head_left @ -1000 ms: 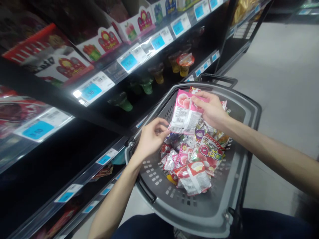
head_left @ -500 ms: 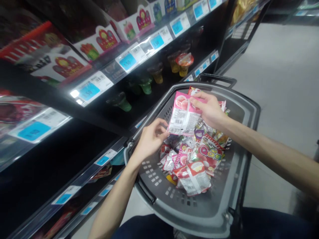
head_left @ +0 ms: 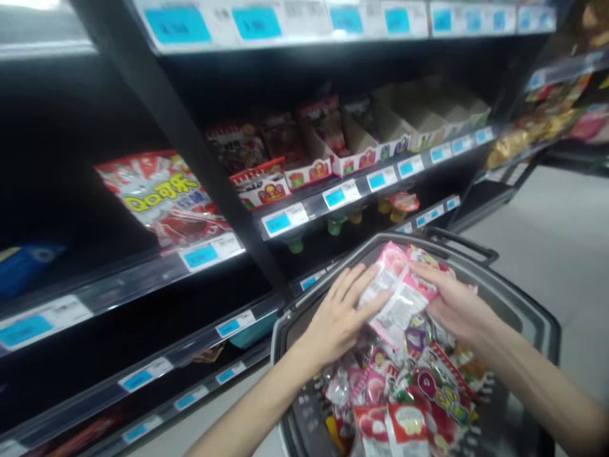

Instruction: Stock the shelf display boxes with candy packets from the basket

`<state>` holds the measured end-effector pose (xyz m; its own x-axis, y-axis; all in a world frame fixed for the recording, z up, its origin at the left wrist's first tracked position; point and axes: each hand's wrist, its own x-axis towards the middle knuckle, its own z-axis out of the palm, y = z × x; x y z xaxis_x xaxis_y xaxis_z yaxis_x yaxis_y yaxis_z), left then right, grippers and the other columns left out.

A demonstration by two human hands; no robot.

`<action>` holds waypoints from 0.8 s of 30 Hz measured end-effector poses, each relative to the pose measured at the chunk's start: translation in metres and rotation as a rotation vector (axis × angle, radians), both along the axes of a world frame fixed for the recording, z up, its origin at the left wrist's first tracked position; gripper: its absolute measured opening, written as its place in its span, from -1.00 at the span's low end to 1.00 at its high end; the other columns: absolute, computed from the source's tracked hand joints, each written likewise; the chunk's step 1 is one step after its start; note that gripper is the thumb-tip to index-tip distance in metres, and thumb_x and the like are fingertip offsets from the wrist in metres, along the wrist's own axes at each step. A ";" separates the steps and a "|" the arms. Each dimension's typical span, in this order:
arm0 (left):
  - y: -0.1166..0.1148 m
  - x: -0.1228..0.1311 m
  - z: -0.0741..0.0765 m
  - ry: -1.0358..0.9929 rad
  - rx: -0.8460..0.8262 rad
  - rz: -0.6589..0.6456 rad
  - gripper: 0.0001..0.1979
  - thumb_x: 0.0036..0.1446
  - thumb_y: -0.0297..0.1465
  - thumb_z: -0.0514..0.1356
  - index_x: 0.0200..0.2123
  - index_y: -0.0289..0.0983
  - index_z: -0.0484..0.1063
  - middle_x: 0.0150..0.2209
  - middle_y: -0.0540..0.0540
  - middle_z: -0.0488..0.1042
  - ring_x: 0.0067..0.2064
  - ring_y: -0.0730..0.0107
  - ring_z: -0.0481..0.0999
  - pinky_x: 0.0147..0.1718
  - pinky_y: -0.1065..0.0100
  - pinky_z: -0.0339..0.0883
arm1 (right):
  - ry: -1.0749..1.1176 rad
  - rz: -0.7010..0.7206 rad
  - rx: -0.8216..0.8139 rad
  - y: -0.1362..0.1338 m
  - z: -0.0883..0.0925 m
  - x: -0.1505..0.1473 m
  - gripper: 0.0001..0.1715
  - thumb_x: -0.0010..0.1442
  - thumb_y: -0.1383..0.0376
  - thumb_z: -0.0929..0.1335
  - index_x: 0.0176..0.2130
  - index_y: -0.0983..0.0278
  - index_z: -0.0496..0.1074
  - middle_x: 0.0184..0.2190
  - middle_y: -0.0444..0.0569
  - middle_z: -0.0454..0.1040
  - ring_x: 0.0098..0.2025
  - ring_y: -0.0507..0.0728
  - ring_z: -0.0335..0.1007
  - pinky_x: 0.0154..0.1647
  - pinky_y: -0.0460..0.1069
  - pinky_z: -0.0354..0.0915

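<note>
Right hand (head_left: 457, 299) pinches pink packet (head_left: 398, 297) near far edge of basket (head_left: 540, 324); left hand (head_left: 337, 317) loosely spread against packet.

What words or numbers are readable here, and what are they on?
"QQ可乐": on the red bag on the left; smaller characters beneath are blurred.
"QQ": on the purple-lettered bag in the basket; what follows is blurred.
Too blurred to read: price tags, boxes, pink packet, other packets.
</note>
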<state>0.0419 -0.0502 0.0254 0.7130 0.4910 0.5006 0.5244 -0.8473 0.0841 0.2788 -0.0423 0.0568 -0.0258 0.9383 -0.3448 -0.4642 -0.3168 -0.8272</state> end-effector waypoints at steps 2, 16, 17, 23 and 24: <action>0.000 -0.001 0.001 -0.061 0.060 0.033 -0.10 0.04 -0.70 0.07 0.44 -0.09 0.00 0.50 -0.24 -0.05 0.53 0.01 -0.15 0.41 -0.25 -0.02 | 0.039 -0.006 -0.013 -0.004 0.004 -0.011 -0.82 0.16 0.24 0.50 -0.19 0.18 0.54 -0.13 -0.03 0.64 -0.01 0.24 0.57 0.08 0.14 0.48; 0.007 -0.007 0.000 -0.425 -0.229 0.129 -0.32 0.23 -0.45 0.20 0.39 -0.11 0.15 0.37 -0.20 0.28 0.39 0.09 0.27 0.37 0.05 0.16 | 0.223 0.189 0.205 -0.017 0.029 -0.036 -0.44 0.34 -0.09 0.26 0.13 0.14 0.49 0.22 0.04 0.47 0.34 0.30 0.29 0.29 0.28 0.31; 0.007 -0.007 0.001 -0.477 -0.282 0.126 -0.35 0.23 -0.41 0.23 0.37 -0.13 0.18 0.35 -0.21 0.31 0.37 0.09 0.30 0.36 0.08 0.18 | 0.223 0.198 0.213 -0.016 0.026 -0.035 -0.43 0.34 -0.12 0.25 0.12 0.13 0.50 0.24 0.04 0.45 0.34 0.31 0.29 0.29 0.28 0.32; 0.010 -0.002 0.010 -0.951 -0.770 0.135 -0.50 0.17 -0.28 0.32 0.18 -0.17 0.40 0.18 -0.16 0.49 0.21 0.09 0.48 0.26 0.12 0.28 | 0.117 0.329 0.367 -0.023 0.022 -0.030 -0.54 0.32 -0.01 0.36 0.16 0.01 0.49 0.36 -0.04 0.31 0.31 0.29 0.34 0.26 0.27 0.33; 0.011 0.000 0.011 -1.089 -0.928 0.124 -0.51 0.15 -0.25 0.34 0.14 -0.19 0.43 0.12 -0.16 0.54 0.15 0.10 0.53 0.22 0.12 0.33 | 0.073 0.375 0.406 -0.026 0.022 -0.030 -0.57 0.32 0.04 0.38 0.14 0.03 0.51 0.34 -0.01 0.33 0.30 0.29 0.35 0.26 0.26 0.33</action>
<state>0.0415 -0.0397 0.0366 0.1194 0.9659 0.2298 -0.0939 -0.2194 0.9711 0.2493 -0.0680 0.0789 -0.3938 0.9174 0.0573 -0.4413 -0.1340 -0.8873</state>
